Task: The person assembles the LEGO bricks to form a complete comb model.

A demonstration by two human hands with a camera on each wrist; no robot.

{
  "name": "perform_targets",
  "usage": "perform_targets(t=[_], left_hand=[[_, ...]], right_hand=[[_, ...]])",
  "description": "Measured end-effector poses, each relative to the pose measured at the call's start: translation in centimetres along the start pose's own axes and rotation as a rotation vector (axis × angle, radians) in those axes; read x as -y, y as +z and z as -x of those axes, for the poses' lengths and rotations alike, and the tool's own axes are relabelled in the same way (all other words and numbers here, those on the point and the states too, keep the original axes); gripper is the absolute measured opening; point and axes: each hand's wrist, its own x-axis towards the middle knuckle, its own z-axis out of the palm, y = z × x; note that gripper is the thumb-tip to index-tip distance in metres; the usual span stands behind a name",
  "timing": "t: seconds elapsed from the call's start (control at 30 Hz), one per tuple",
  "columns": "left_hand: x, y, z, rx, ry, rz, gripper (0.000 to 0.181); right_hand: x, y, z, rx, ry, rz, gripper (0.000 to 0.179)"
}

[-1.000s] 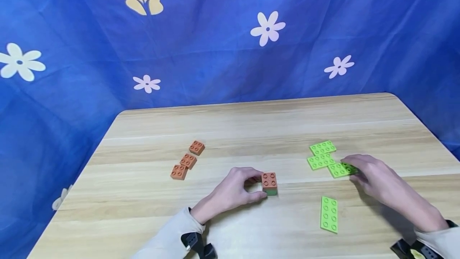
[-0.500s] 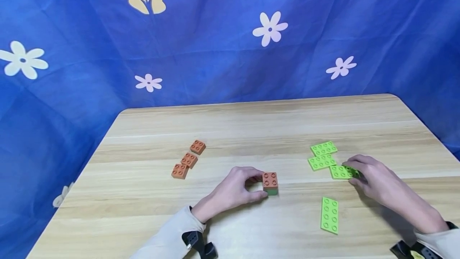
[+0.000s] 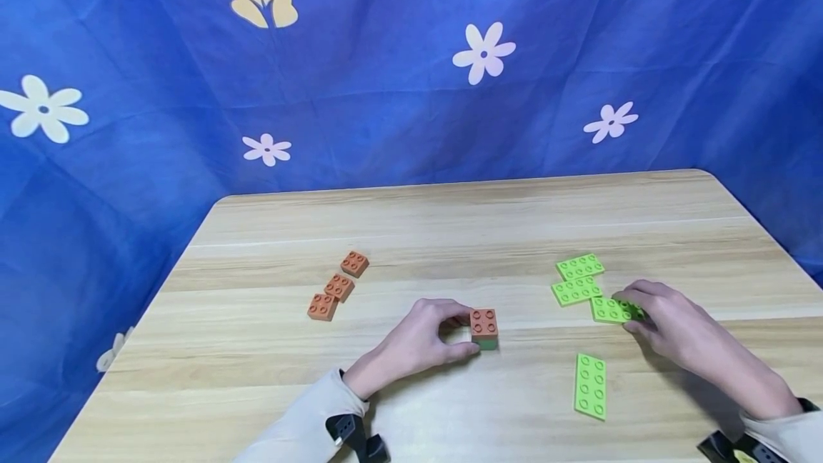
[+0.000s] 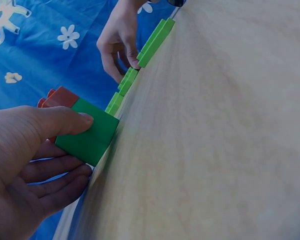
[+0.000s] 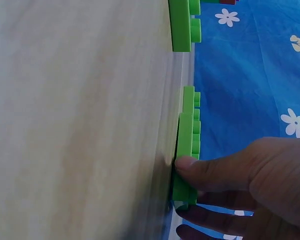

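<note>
In the head view my left hand holds a two-layer stack near the table's middle, its thumb and fingers at the left side. On top sits a brown square brick with studs; beneath it is a dark green block, its side covered partly by the thumb in the left wrist view. Over on the right, my right hand pinches the right end of a flat light-green building plate. The right wrist view has the thumb on this plate's side, and the plate lies at table level.
Two more light-green plates, one farther back and one nearer, lie left of the pinched one. Another plate lies closer to me. Three brown bricks form a slanted row at left. A blue flowered cloth hangs behind the table.
My right thumb has drawn in against the near side of the light-green plate, and the fingers sit closer on it. The left hand and its stack stay in place.
</note>
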Motion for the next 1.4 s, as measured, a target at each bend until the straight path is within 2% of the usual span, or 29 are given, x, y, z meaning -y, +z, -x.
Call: perform_targets(t=[0.3,0.87,1.4], left_hand=[[0.0,0.1,0.0,-0.004,0.004,0.016,0.036],[0.1,0.1,-0.2,0.000,0.010,-0.001,0.037],[0.0,0.1,-0.2,0.001,0.019,0.003,0.037]], right_hand=[[0.7,-0.2,-0.2,-0.006,-0.024,0.017,0.039],[2.9,-0.5,-2.0,-0.105,-0.185,-0.014,0.046],[6.2,-1.0,-4.6,-0.081,-0.203,-0.093,0.039]])
